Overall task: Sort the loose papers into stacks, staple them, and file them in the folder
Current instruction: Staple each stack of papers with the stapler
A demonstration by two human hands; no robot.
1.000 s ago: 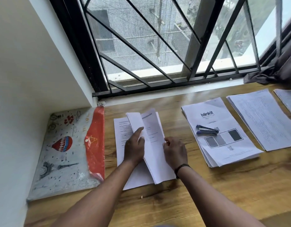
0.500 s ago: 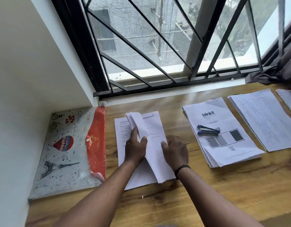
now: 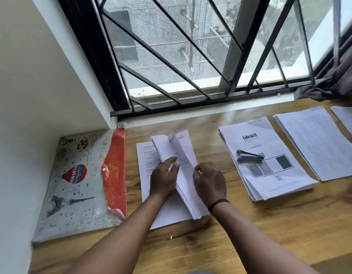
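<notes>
A thick stack of white papers (image 3: 188, 186) lies in the middle of the wooden desk, partly over a single printed sheet (image 3: 146, 161). My left hand (image 3: 164, 177) holds several pages lifted and curled over at the stack's left side, thumb under them. My right hand (image 3: 209, 181) rests on the stack's right edge with fingers curled, pinching a page edge. A blue stapler (image 3: 249, 155) lies on the "blinkit" paper stack (image 3: 270, 175) to the right. The folder (image 3: 80, 184), grey with a balloon print and a red flap, lies at the left.
Another paper stack (image 3: 317, 143) lies further right, and one more (image 3: 349, 119) is cut off at the right edge. A white wall bounds the left. The barred window and sill run along the back. A dark curtain (image 3: 333, 86) bunches at the back right.
The lifted pages have been flipped further; a blurred sheet now stands mid-turn above the stack. My left hand has shifted slightly along the page edges. My right hand stays on the stack's right side.
</notes>
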